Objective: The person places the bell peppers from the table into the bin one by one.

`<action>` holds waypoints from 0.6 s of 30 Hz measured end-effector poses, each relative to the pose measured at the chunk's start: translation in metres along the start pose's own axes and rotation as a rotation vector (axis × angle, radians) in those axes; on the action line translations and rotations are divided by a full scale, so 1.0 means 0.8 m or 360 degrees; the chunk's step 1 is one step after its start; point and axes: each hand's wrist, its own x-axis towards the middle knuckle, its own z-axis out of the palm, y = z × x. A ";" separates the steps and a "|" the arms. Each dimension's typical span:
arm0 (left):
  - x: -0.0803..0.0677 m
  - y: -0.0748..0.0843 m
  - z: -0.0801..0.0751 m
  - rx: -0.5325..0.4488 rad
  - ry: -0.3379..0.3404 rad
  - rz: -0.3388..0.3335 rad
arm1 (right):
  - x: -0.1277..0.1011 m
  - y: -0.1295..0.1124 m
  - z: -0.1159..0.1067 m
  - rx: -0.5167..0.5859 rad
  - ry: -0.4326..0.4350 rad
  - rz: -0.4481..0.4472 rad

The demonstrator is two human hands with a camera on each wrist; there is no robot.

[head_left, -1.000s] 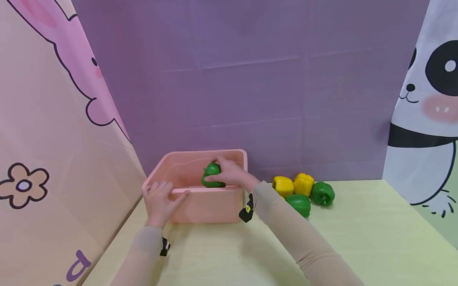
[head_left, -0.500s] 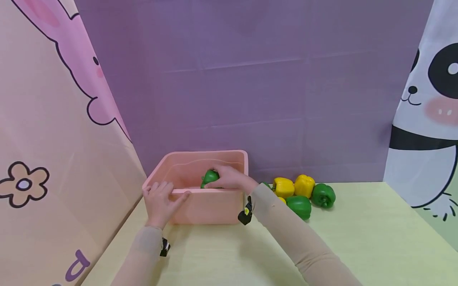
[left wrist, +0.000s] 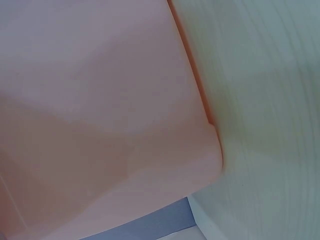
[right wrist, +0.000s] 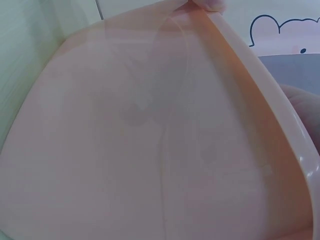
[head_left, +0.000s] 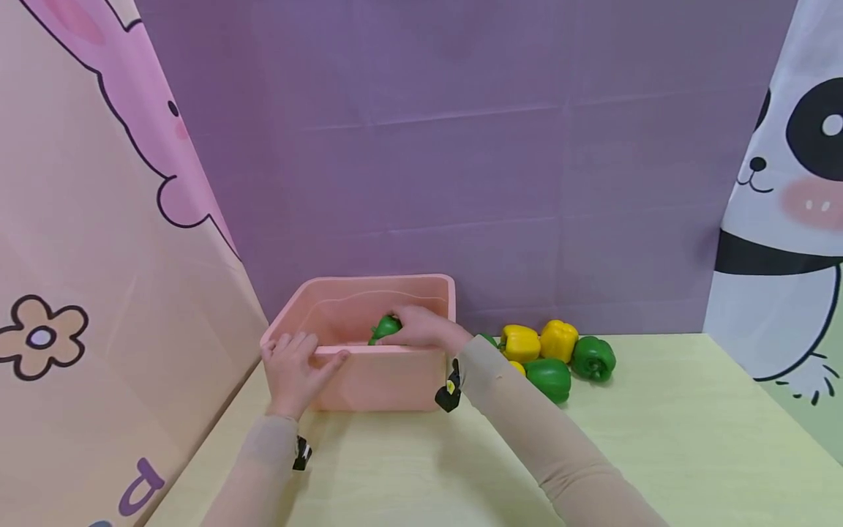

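Note:
In the head view a pink plastic bin [head_left: 378, 380] stands on the table against the purple backdrop. My left hand [head_left: 294, 372] grips its front rim near the left corner, fingers over the edge and thumb along it. Inside the bin, toward the right, my right hand [head_left: 421, 328] holds a green bell pepper [head_left: 387, 327]; the front wall hides the pepper's lower part. The right wrist view is filled by the bin's outer wall [right wrist: 125, 130], with part of the right hand [right wrist: 304, 110] behind the rim. Only bin wall [left wrist: 110, 100] and tabletop appear in the left wrist view.
Right of the bin lie several bell peppers in a cluster: yellow peppers [head_left: 560, 340] and green peppers [head_left: 594, 359], some partly behind the right sleeve [head_left: 527, 410]. A purple backdrop [head_left: 421, 161] rises behind the pale wooden table [head_left: 685, 424]; printed side panels [head_left: 132, 293] flank it.
My right hand has lowered with the green bell pepper deeper into the bin, and less of the pepper shows. The left hand stays on the rim.

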 end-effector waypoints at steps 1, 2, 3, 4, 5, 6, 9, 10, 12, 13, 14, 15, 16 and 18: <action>0.000 0.000 0.000 0.0001 0.0001 -0.0001 | 0.000 0.001 0.000 0.0000 0.0002 0.0000; 0.000 0.000 0.001 -0.0001 0.0005 0.0000 | 0.000 0.001 0.000 0.0003 0.0003 0.0001; 0.000 0.000 0.001 -0.0002 0.0008 0.0003 | 0.000 0.001 0.000 0.0002 0.0004 0.0005; 0.000 0.001 0.001 0.0000 0.0011 0.0005 | 0.000 0.001 0.000 0.0008 0.0003 0.0009; 0.001 0.001 0.001 0.0003 0.0014 0.0006 | 0.000 0.000 0.000 0.0008 0.0000 0.0010; 0.001 0.001 0.001 0.0006 0.0014 0.0005 | 0.000 0.000 -0.001 0.0002 -0.0003 0.0012; 0.000 0.001 0.001 0.0007 0.0000 -0.0005 | 0.000 0.001 0.000 -0.0015 -0.0028 0.0013; 0.000 0.001 0.001 0.0006 -0.0007 -0.0008 | 0.000 0.001 0.000 -0.0023 -0.0038 0.0018; 0.000 0.001 0.000 0.0004 -0.0023 -0.0015 | 0.000 0.002 0.000 -0.0034 -0.0059 0.0033; 0.000 0.001 0.000 0.0003 -0.0029 -0.0017 | 0.000 0.002 0.000 -0.0034 -0.0067 0.0042; -0.001 0.001 0.000 0.0005 -0.0034 -0.0018 | 0.000 0.002 0.001 -0.0035 -0.0070 0.0054; -0.001 0.002 -0.001 0.0007 -0.0040 -0.0021 | 0.000 0.003 0.001 -0.0034 -0.0067 0.0062; -0.001 0.002 -0.001 0.0005 -0.0045 -0.0027 | -0.001 0.002 0.002 -0.0018 -0.0065 0.0068; -0.006 0.004 -0.002 0.0014 -0.0060 -0.0046 | -0.004 0.002 0.004 -0.0002 -0.0083 0.0076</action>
